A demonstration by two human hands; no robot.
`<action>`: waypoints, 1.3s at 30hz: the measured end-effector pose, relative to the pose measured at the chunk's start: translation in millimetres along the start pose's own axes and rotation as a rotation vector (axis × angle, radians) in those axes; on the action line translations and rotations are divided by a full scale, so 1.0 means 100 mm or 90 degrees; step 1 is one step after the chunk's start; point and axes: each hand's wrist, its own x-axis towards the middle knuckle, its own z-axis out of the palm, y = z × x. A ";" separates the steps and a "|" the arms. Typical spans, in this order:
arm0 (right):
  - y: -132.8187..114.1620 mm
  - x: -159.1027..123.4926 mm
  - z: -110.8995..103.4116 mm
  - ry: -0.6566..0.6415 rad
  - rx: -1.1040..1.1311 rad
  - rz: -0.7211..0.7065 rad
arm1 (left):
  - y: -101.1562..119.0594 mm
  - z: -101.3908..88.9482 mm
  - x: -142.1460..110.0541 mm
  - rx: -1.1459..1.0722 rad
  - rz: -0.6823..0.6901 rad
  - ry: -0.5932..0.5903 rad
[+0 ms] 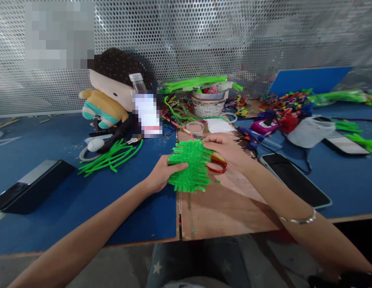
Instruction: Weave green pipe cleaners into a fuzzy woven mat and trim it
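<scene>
A bright green mat woven from pipe cleaners [190, 170] is held above the tabletop, its loose ends sticking out all around. My left hand [161, 172] grips its left side, thumb lying across the front. At the upper right corner, my right hand [223, 146] has its fingers pinched together on the mat's edge; the fingertips partly hide what they hold. Just behind and below that hand are red-handled scissors [218, 165], partly covered by the mat and fingers. Several loose green pipe cleaners [110, 158] lie on the blue surface to the left.
A phone [295, 180] lies right of my right forearm, near a blue glue gun [248, 134]. Behind stand a woven basket [208, 105], a bottle [138, 82] and a plush doll [109, 84]. A dark box [35, 186] sits at left. A perforated metal panel [186, 36] closes off the back.
</scene>
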 end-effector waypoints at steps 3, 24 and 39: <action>0.02 -0.02 0.01 -0.017 0.126 0.021 | -0.01 0.01 0.01 -0.014 0.029 0.033; -0.06 -0.08 0.12 0.055 -0.085 -0.100 | 0.02 -0.02 0.03 0.000 -0.013 -0.001; -0.02 -0.09 0.09 -0.010 -0.323 -0.193 | 0.01 0.04 0.03 -0.056 0.098 0.093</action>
